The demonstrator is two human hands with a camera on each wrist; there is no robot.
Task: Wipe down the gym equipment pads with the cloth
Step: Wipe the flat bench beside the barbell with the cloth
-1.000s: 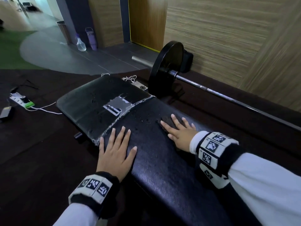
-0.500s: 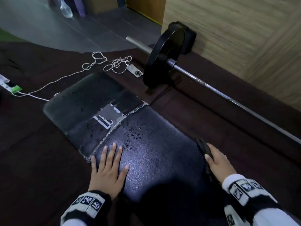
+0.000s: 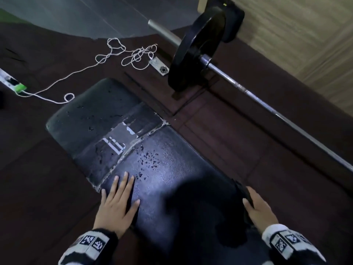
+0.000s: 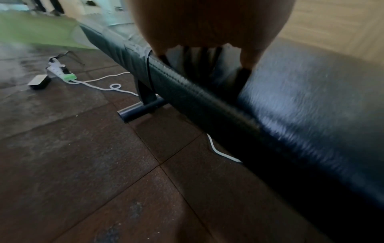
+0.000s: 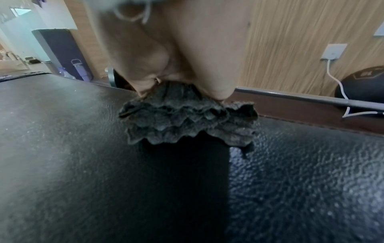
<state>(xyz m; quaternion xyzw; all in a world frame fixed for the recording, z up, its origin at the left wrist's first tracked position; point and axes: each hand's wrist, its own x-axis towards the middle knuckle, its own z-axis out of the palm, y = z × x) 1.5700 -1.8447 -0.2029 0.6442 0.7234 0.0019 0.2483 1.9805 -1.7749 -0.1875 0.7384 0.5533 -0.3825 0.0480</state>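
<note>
The black bench has a glossy near pad [image 3: 172, 178] and a worn, taped far pad [image 3: 99, 115]. Dark specks [image 3: 149, 161] lie on the near pad by the seam. My left hand [image 3: 118, 199] rests flat on the near pad's left side, fingers straight, and it shows large and blurred as the left hand [image 4: 207, 21] in its wrist view. My right hand [image 3: 259, 209] is at the pad's right edge and grips a crumpled dark cloth [image 3: 243, 192]. In the right wrist view the cloth [image 5: 187, 118] is pinched between thumb and fingers and touches the pad [image 5: 83, 164].
A barbell with a black plate [image 3: 196, 48] and a long bar [image 3: 267, 109] lies on the floor along the wooden wall, right of the bench. A tangled white cord [image 3: 122, 54] and a power strip [image 3: 13, 83] lie at the far left. The bench foot [image 4: 141, 110] stands on dark floor tiles.
My right hand left the middle of the pad, where it lay flat, and drew back to the right edge, where it now holds the cloth. The left hand stayed put.
</note>
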